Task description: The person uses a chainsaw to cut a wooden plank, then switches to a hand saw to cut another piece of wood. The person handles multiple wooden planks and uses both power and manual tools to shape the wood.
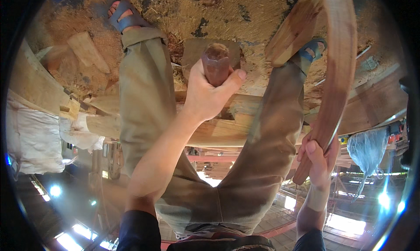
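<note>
My left hand point(210, 91) is wrapped round the reddish-brown handle of a chisel point(217, 65), thumb to the right. The handle's top end is worn and frayed; its blade is hidden beneath the hand. Just below that hand lies a light timber beam point(223, 130) with a dark cut-out next to the wrist. On the right, my right hand point(318, 157) is closed round the lower, narrow end of a long brown wooden bat point(339, 54). The bat rises past my right knee and widens toward the top edge of the view, where its far end is cut off.
Shavings and sawdust cover the ground point(175, 10). A thick timber point(293, 32) lies by my right sandal point(313, 50), and an offcut point(89, 51) lies left of my left sandal point(124, 17). White sacks point(35, 137) stand at left; a clear plastic bag point(368, 150) hangs at right.
</note>
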`<state>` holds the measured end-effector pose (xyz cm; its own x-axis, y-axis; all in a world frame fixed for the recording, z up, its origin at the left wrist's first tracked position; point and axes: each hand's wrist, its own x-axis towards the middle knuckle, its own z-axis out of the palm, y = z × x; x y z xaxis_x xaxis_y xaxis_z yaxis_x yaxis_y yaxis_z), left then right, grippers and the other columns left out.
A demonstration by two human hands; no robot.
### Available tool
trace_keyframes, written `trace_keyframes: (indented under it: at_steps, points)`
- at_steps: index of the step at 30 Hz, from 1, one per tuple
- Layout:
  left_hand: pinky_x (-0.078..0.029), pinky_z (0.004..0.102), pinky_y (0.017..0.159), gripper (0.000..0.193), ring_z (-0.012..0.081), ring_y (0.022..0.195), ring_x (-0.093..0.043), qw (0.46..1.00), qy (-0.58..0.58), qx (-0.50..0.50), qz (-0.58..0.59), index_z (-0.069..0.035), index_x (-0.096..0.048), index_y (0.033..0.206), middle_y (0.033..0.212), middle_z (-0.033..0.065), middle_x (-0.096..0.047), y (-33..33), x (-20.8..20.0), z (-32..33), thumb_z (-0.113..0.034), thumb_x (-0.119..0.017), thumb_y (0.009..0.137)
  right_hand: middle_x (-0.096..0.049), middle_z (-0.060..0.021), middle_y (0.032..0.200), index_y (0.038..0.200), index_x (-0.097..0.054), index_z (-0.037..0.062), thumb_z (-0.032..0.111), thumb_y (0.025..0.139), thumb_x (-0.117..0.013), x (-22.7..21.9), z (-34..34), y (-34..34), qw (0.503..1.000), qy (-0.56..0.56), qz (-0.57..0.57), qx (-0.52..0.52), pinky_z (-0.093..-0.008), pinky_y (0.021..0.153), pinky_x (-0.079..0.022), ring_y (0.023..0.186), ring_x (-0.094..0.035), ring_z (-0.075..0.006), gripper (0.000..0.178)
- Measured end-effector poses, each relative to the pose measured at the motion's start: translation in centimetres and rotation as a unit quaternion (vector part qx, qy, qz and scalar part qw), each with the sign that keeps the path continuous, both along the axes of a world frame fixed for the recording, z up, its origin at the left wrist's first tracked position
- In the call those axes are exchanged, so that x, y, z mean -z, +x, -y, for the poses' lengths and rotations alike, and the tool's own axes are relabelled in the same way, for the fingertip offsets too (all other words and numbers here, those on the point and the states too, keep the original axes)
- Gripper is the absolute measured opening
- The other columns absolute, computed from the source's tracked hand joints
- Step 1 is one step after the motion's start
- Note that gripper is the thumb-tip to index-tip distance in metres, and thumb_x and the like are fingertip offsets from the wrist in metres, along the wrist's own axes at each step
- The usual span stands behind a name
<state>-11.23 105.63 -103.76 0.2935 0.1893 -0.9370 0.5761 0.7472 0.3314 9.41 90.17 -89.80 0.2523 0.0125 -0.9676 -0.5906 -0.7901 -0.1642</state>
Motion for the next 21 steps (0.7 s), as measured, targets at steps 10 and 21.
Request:
trace_keyframes:
  at_steps: [10,21]
  points:
    - [-0.047,0.0284,0.066,0.039,0.0081,0.068,-0.053,0.997,-0.033,0.063,-0.030,-0.003,-0.064,0.089,0.073,-0.0017,-0.061,-0.4,1.3,0.8,-0.035,-0.086,0.086,-0.059,-0.0095,0.076,0.128,-0.050,-0.0034,0.045,0.088,-0.074,2.0,0.4,1.5,0.999,0.018,0.009,-0.025,-0.0258,0.049,-0.047,0.054,-0.056,-0.0134,0.067]
    - [-0.055,0.0310,0.079,0.049,0.0137,0.084,-0.067,0.993,0.037,0.044,-0.099,0.001,-0.067,0.104,0.091,0.0055,-0.073,0.6,1.7,1.3,-0.039,-0.088,0.085,-0.059,-0.0106,0.074,0.130,-0.045,-0.0094,0.048,0.089,-0.070,1.0,0.2,4.1,0.991,0.064,0.070,-0.093,-0.0252,0.046,-0.042,0.053,-0.055,-0.0138,0.075]
